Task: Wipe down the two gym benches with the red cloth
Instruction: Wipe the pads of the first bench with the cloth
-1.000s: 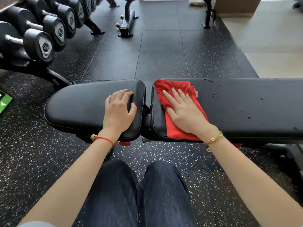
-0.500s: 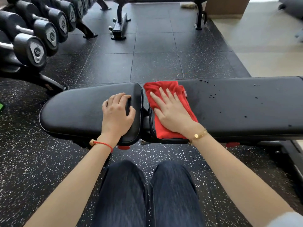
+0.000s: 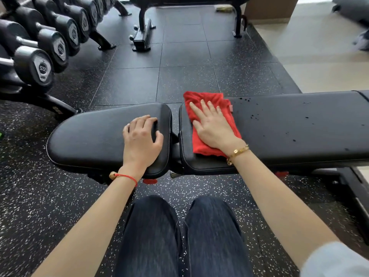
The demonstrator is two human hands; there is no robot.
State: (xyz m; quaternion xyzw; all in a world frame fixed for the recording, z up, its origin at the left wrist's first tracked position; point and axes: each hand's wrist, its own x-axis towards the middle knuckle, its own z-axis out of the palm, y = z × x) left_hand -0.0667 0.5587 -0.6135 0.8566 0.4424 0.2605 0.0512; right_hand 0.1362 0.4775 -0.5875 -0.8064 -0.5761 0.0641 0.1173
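Note:
A black gym bench lies across in front of me, with a short seat pad (image 3: 89, 136) on the left and a long back pad (image 3: 299, 126) on the right. The red cloth (image 3: 201, 98) lies folded on the left end of the back pad. My right hand (image 3: 213, 126) presses flat on it with fingers straight and spread. My left hand (image 3: 140, 138) rests on the right end of the seat pad, fingers bent, holding nothing. Dark droplets (image 3: 253, 116) dot the back pad to the right of the cloth. A second bench (image 3: 142, 35) stands farther back; only its frame and pad edge show.
A rack of black dumbbells (image 3: 40, 62) runs along the left. The floor is speckled black rubber tiles (image 3: 185, 76), turning to beige flooring (image 3: 319, 66) at the far right. My knees (image 3: 179, 226) are just short of the bench's near edge.
My right hand has slid the red cloth away from the pad's near edge and slightly right. My left hand has stayed on the seat pad. The view has tilted up a little.

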